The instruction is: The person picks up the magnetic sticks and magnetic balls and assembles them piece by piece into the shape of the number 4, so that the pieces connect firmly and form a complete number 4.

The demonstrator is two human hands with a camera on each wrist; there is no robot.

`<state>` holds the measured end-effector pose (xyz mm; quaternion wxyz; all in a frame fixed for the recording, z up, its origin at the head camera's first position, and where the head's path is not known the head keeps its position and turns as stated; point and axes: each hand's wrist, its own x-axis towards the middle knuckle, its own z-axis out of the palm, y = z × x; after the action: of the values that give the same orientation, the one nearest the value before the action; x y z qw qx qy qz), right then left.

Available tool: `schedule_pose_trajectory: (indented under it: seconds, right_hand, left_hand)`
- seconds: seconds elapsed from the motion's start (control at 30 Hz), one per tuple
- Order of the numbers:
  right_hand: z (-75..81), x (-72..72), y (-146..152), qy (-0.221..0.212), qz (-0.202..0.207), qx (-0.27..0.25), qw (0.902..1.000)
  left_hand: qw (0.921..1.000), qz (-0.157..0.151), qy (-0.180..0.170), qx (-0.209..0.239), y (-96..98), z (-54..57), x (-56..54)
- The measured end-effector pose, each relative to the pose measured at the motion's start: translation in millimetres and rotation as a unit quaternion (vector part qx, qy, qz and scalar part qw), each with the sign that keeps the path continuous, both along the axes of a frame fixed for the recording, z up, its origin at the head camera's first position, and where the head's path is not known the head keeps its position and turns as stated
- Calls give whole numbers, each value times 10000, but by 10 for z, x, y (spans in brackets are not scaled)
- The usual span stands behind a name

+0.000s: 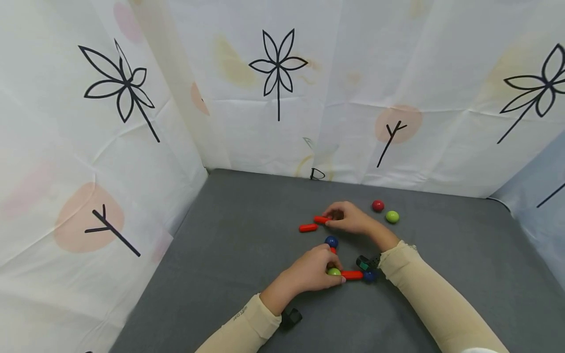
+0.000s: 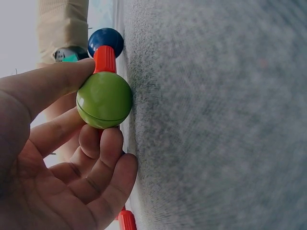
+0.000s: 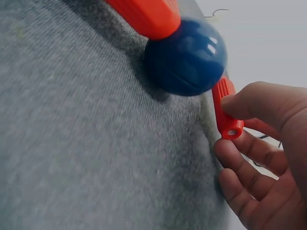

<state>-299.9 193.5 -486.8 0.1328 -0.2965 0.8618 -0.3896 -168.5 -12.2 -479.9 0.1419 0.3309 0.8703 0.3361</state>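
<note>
My left hand (image 1: 314, 268) grips a green ball (image 2: 104, 99) low over the grey cloth. From that ball a red rod (image 1: 352, 275) runs right to a blue ball (image 1: 369, 276). A second red rod (image 1: 333, 250), partly covered by the left fingers, leads toward another blue ball (image 1: 331, 241); its joint at the green ball is hidden. Farther back, my right hand (image 1: 348, 217) pinches a loose red rod (image 3: 221, 105) between thumb and fingers, and a hole shows in the rod's end. Just left of it lies one more red rod (image 1: 308, 228).
Behind and right of the right hand are a red ball (image 1: 378, 205) and a second green ball (image 1: 392, 216). White printed cloth (image 1: 273, 142) hangs along the back and left of the grey surface (image 1: 238, 211). Each wrist wears a small dark camera.
</note>
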Motion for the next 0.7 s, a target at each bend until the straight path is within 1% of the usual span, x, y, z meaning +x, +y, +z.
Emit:
schedule_pose_trajectory:
  seconds: [0.1, 0.23, 0.43, 0.57, 0.7]
  right_hand:
    - [-1, 45, 73, 36, -115, -118, 9999]
    - [56, 123, 163, -2, -260, -259, 9993]
    - [166, 240, 294, 54, -590, -151, 9981]
    - [180, 306, 395, 45, -696, -172, 9974]
    - [161, 372, 490, 29, -774, -268, 9966]
  left_hand:
    - [10000, -14, 13, 13, 9, -3, -3]
    - [10000, -10, 35, 9, 22, -15, -14]
    - [10000, 30, 14, -32, 35, -28, -22]
    - [10000, 36, 2, -74, 42, -15, -16]
    - [10000, 38, -3, -80, 48, -3, -13]
